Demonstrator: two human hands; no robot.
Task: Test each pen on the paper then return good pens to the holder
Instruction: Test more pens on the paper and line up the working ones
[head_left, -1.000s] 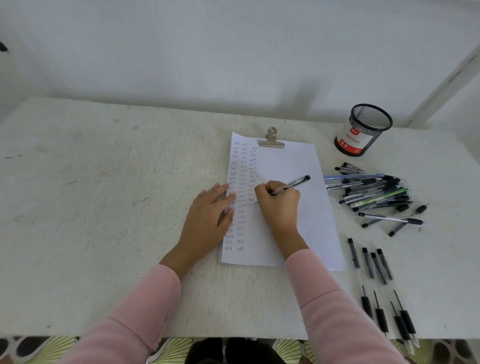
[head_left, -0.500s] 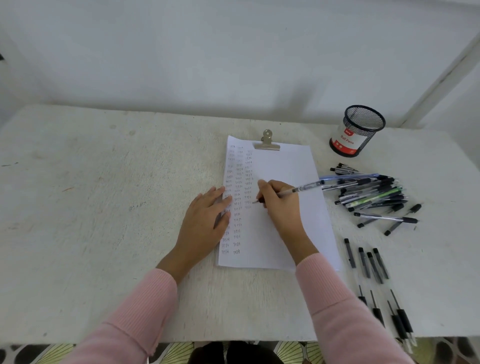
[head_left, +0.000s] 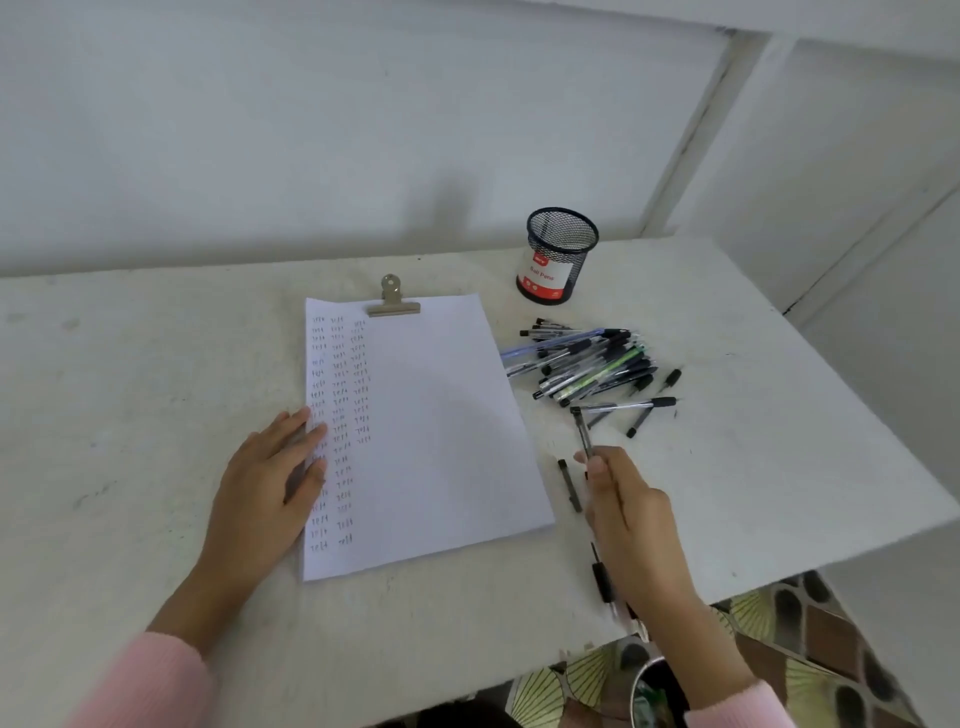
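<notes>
Head view showed the right hand off the right edge of the paper, fingers curled round the lower end of a pen whose free end pointed away from the person, toward the pile of pens. The left hand lay flat with straight fingers pressing the paper's left edge onto the worktop.

The pen looked like a thin, stiff plastic stick, and I judged it very light, with a smooth barrel that could slip or roll if let go on the flat surface. A pinch near the middle or the grip section seemed the best hold, as an end hold lets it swing. The holder, a black wire-mesh cup, stood upright well beyond the pile and looked light enough to tip if knocked at its rim. The paper was thin and limp, held at the top by a metal clip.

The label on the holder read "Ball Pens" on white above a red band; a small red logo above it was too small to read. Three columns of short marks ran down the paper's left side and did not read as words. A few short dark pieces lay just beside the right hand.
</notes>
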